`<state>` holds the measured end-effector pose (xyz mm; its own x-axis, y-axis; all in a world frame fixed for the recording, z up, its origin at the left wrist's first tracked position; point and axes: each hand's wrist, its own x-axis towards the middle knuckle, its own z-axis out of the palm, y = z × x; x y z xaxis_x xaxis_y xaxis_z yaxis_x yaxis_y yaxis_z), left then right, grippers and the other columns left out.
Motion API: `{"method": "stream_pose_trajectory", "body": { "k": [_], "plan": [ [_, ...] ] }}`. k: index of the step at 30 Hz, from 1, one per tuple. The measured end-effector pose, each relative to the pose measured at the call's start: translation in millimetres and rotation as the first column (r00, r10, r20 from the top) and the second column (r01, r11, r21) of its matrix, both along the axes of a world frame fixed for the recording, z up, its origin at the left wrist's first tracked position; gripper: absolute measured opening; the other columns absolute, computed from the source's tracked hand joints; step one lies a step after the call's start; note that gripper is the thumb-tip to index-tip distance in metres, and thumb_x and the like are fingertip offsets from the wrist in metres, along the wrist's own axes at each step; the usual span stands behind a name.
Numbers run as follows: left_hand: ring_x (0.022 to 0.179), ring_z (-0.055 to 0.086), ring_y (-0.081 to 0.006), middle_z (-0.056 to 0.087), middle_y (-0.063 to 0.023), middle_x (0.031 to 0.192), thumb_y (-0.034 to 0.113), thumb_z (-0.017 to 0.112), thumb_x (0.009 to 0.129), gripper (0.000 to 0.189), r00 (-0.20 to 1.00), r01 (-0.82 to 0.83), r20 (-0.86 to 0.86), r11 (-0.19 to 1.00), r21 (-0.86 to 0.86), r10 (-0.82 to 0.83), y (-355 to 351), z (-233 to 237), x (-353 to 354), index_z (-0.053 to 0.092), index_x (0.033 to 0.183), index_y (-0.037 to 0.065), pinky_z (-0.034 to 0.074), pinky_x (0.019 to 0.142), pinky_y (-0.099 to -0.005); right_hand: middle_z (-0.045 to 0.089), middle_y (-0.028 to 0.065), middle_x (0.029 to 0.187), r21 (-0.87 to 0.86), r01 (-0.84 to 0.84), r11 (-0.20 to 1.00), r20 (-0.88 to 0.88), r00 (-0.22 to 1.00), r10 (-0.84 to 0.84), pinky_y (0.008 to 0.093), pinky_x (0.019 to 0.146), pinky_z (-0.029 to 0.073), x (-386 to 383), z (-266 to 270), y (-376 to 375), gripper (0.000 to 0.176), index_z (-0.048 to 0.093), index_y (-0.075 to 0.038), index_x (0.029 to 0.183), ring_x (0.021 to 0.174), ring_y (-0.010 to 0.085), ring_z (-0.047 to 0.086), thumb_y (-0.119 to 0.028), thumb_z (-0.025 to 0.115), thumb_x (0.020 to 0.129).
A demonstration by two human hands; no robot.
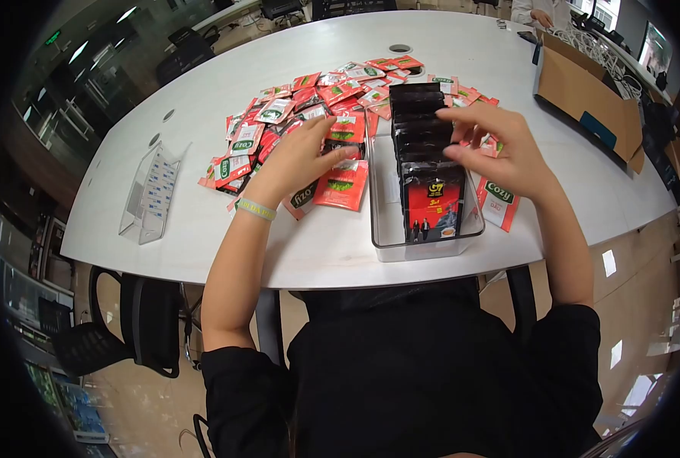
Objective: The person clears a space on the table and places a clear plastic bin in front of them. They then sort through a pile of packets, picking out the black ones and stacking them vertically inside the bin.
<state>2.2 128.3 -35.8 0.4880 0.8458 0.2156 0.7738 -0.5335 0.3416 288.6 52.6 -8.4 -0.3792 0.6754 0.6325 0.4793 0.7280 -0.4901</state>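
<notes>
A clear plastic bin (386, 229) stands near the table's front edge. In it, black coffee sachets (434, 202) stand in a row, the front one showing a red G7 face. My right hand (500, 149) is at the right side of this row, thumb and fingers apart, fingertips close to the sachets' upper edges. Left of the bin, my left hand (302, 158) hovers over a loose pile of red and white Cozy tea sachets (275, 111), its fingers spread with nothing held. One red sachet (341, 185) lies just below that hand's thumb.
Another clear bin (130, 217) with small white packets stands at the left. An open cardboard box (576, 95) sits at the right, beside a heap of white cables (596, 53). A person's hand (541, 17) shows at the far right edge.
</notes>
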Motion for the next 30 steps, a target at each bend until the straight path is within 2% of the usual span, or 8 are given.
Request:
{"method": "stream_pose_trajectory", "body": {
  "k": [7, 11, 12, 15, 19, 20, 24, 30],
  "plan": [
    [0.097, 0.054, -0.0281, 0.057, -0.0149, 0.102, 0.039, 0.065, 0.081, 0.045, 0.996, -0.069, -0.051, 0.998, -0.009, 0.069, 11, -6, -3, 0.058, 0.1, -0.001, 0.043, 0.083, -0.0373, 0.061, 0.002, 0.07, 0.071, 0.047, 0.996, -0.044, 0.998, -0.044, 0.0232, 0.054, 0.043, 2, -2, 3, 0.024, 0.066, -0.007, 0.099, 0.062, 0.0099, 0.056, -0.013, 0.069, 0.076],
    [0.096, 0.052, -0.0269, 0.056, -0.0145, 0.1, 0.032, 0.07, 0.078, 0.037, 0.993, -0.05, 0.105, 0.999, 0.003, 0.05, 23, -16, -8, 0.059, 0.092, 0.0, 0.042, 0.083, -0.0362, 0.061, 0.0025, 0.069, 0.109, 0.051, 0.993, -0.004, 0.999, -0.05, 0.0233, 0.054, 0.043, 2, -5, 3, 0.022, 0.066, -0.007, 0.097, 0.061, 0.0103, 0.055, -0.012, 0.069, 0.076],
    [0.089, 0.056, -0.0261, 0.059, -0.0138, 0.094, 0.029, 0.07, 0.078, 0.034, 0.993, -0.049, 0.114, 0.992, 0.115, 0.035, 24, -19, -10, 0.058, 0.089, 0.0, 0.045, 0.078, -0.0347, 0.061, 0.0042, 0.072, 0.109, 0.046, 0.993, 0.011, 0.999, -0.048, 0.0233, 0.056, 0.043, 2, -4, 3, 0.024, 0.065, -0.005, 0.1, 0.061, 0.0103, 0.055, -0.009, 0.068, 0.076],
    [0.077, 0.059, -0.025, 0.062, -0.0116, 0.083, 0.028, 0.07, 0.079, 0.032, 0.977, -0.163, 0.157, 0.981, 0.106, 0.145, 12, -2, -4, 0.057, 0.087, 0.0, 0.047, 0.071, -0.0341, 0.061, 0.0059, 0.075, 0.119, 0.049, 0.992, 0.01, 0.999, -0.051, 0.0237, 0.058, 0.043, 3, -3, 3, 0.026, 0.064, -0.003, 0.102, 0.062, 0.0108, 0.054, -0.005, 0.066, 0.076],
    [0.068, 0.06, -0.0127, 0.063, -0.0081, 0.075, 0.026, 0.068, 0.081, 0.027, 0.956, -0.205, 0.236, 0.972, 0.118, 0.173, -2, 15, 4, 0.057, 0.084, 0.002, 0.046, 0.062, -0.0255, 0.061, 0.0067, 0.075, 0.203, 0.058, 0.978, 0.038, 0.997, -0.067, 0.0251, 0.059, 0.044, 1, -1, -1, 0.026, 0.064, -0.003, 0.1, 0.065, 0.0124, 0.057, -0.005, 0.068, 0.075],
    [0.068, 0.06, -0.0127, 0.063, -0.0081, 0.075, 0.026, 0.068, 0.081, 0.027, 0.957, -0.2, 0.239, 0.971, 0.129, 0.165, -7, 21, 7, 0.057, 0.084, 0.002, 0.046, 0.062, -0.0255, 0.062, 0.0073, 0.071, 0.197, 0.075, 0.978, 0.025, 0.996, -0.081, 0.0293, 0.059, 0.044, -2, 1, -5, 0.024, 0.065, -0.004, 0.095, 0.065, 0.0185, 0.057, -0.015, 0.069, 0.075],
    [0.064, 0.059, -0.0112, 0.062, -0.0056, 0.073, 0.02, 0.069, 0.08, 0.022, 0.927, -0.189, 0.372, 0.913, 0.362, 0.044, -23, 26, 17, 0.058, 0.083, 0.001, 0.045, 0.057, -0.024, 0.061, 0.0087, 0.073, 0.284, 0.069, 0.956, 0.102, 0.989, -0.102, 0.0323, 0.059, 0.043, -7, 1, -9, 0.026, 0.064, -0.004, 0.095, 0.068, 0.0228, 0.058, -0.017, 0.07, 0.073],
    [0.055, 0.052, -0.0092, 0.062, -0.0059, 0.073, 0.009, 0.072, 0.077, 0.017, 0.886, -0.16, 0.439, 0.787, 0.596, -0.152, -37, 30, 21, 0.058, 0.083, 0.001, 0.042, 0.053, -0.0231, 0.06, 0.0087, 0.076, 0.284, 0.056, 0.957, 0.112, 0.99, -0.091, 0.0325, 0.057, 0.042, -11, -2, -9, 0.034, 0.061, -0.005, 0.104, 0.068, 0.0217, 0.057, -0.019, 0.07, 0.074]
  ]
}}
